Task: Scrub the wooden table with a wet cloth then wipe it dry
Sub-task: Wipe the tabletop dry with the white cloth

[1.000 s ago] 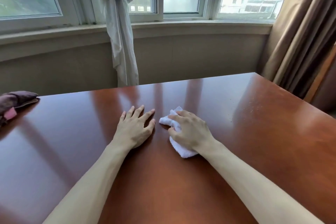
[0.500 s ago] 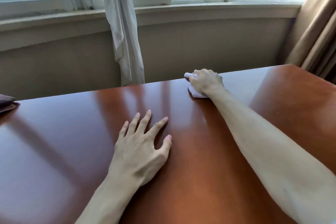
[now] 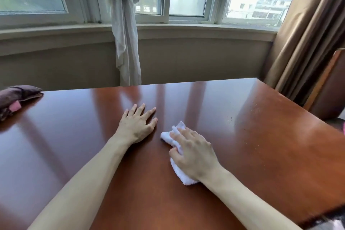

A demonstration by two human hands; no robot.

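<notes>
A glossy reddish-brown wooden table [image 3: 261, 155] fills the lower view. A small white cloth [image 3: 172, 134] lies bunched on its middle, and my right hand [image 3: 194, 153] presses on top of it, with the thumb curled at the cloth's edge and most of the cloth hidden under the palm. Just left of the cloth, my left hand [image 3: 137, 125] rests flat on the bare tabletop with its fingers spread and holds nothing.
A dark purple and pink fabric bundle [image 3: 15, 97] sits at the table's far left edge. Beyond the far edge are a wall and window sill, with a knotted white curtain [image 3: 125, 43]. A brown drape [image 3: 302, 43] and a wooden chair back [image 3: 326, 84] stand at the right.
My right hand has pulled the cloth back from the table's far edge to the middle, near my left hand. The left hand has stayed planted.
</notes>
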